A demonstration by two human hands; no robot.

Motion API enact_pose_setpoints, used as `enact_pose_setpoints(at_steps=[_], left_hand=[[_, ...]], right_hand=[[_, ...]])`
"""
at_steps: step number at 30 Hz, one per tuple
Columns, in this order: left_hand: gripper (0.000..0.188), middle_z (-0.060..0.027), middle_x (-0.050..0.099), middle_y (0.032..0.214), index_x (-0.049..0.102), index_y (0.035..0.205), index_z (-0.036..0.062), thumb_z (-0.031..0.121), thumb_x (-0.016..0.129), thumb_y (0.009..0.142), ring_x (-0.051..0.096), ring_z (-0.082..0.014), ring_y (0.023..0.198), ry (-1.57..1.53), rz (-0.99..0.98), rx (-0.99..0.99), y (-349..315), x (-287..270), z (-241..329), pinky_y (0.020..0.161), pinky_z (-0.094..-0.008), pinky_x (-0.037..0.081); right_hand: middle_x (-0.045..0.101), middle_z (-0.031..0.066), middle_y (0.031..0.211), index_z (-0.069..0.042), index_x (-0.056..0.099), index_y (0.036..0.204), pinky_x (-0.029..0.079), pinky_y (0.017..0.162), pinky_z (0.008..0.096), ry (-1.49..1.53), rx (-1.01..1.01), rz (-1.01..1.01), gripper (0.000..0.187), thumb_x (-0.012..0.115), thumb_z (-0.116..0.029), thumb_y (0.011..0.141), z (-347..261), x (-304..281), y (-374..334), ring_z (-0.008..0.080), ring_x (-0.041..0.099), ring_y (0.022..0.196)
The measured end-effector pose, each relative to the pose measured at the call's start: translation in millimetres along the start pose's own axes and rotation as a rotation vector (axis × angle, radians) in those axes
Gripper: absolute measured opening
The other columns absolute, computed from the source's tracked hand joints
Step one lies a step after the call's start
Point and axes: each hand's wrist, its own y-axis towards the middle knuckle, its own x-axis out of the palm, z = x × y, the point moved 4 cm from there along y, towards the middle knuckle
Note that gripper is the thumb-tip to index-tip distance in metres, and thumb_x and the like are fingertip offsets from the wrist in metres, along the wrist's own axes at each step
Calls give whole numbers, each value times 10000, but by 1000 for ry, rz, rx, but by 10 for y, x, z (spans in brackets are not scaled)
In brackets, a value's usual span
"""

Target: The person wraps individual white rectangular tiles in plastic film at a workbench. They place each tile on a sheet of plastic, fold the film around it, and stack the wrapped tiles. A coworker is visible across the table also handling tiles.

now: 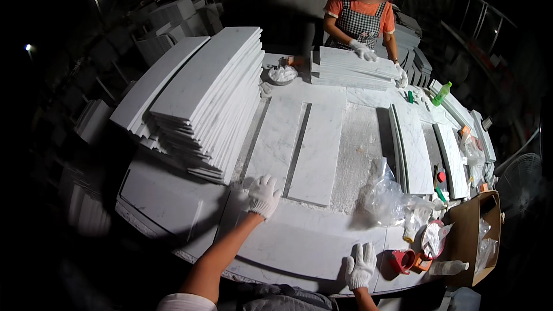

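The left hand [264, 197], in a white knit glove, lies palm down with its fingers stretched forward and closed on nothing, over the near end of a long white marble slab [278, 138] with grey veining. That slab runs away from the fingertips, lying flat on the table [311, 247]; whether the hand presses on it or only touches it I cannot tell. The right hand [361, 267], gloved alike, is open too, fingers spread and palm down at the table's near edge, holding nothing. Ahead of the left hand and a little to its right, a second slab [318, 150] lies beside the first, a narrow dark gap between them. Left of the left hand and beyond it rises a tall, uneven stack of slabs [210, 75]. Well ahead of both hands sits a bowl [283, 76] with white contents. Just right of the right hand are a red container [396, 262] and, past it, a clear bottle [448, 268] on its side, near an open cardboard box [461, 236]. Ahead of the right hand is a crumpled clear plastic bag [383, 198], with more long slabs [412, 150] beyond it. Across the table, far ahead of both hands, a co-worker [360, 20] in an orange top and checked apron has one gloved hand [364, 50] on a lower pile of slabs [345, 75].
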Motion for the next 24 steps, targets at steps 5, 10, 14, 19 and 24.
enact_pose_setpoints(at_steps=[5, 10, 14, 19, 24], left_hand=[[374, -102, 589, 1124, 633, 1057, 116, 343, 715, 772, 543, -298, 1076, 89, -93, -7, 826, 522, -59, 914, -439, 443], [344, -73, 593, 1088, 643, 979, 122, 353, 726, 738, 528, -281, 1092, 180, -67, -33, 1078, 722, 34, 962, -445, 412], [333, -77, 592, 1083, 644, 962, 118, 341, 728, 728, 526, -279, 1097, 198, -50, 18, 1120, 751, 20, 972, -448, 406], [339, -81, 592, 1084, 644, 967, 113, 333, 734, 725, 527, -278, 1102, 118, -57, 16, 1131, 692, -69, 964, -455, 404], [475, -84, 568, 1108, 610, 1052, 111, 358, 779, 684, 529, -300, 1093, 113, 75, 6, 1101, 512, -237, 942, -452, 419]], right_hand=[[407, 298, 1434, -63, 532, 1357, 285, 1103, 530, 55, 56, -57, 552, 572, -359, 893, -230, -166, 126, 467, 389, 1317], [420, 299, 1419, -61, 524, 1358, 304, 1082, 547, 60, 57, -49, 556, 576, -351, 887, -193, -76, 112, 488, 408, 1283], [426, 293, 1410, -57, 521, 1355, 338, 1058, 541, 28, 34, -45, 547, 590, -316, 878, -172, -60, 118, 489, 432, 1251], [311, 122, 1560, -239, 434, 1463, 369, 1099, 460, -184, 130, -322, 536, 474, -443, 969, -283, -133, 280, 395, 390, 1351], [297, 123, 1566, -236, 428, 1466, 363, 1103, 467, -176, 123, -326, 533, 462, -440, 975, -271, -97, 270, 402, 385, 1352]])
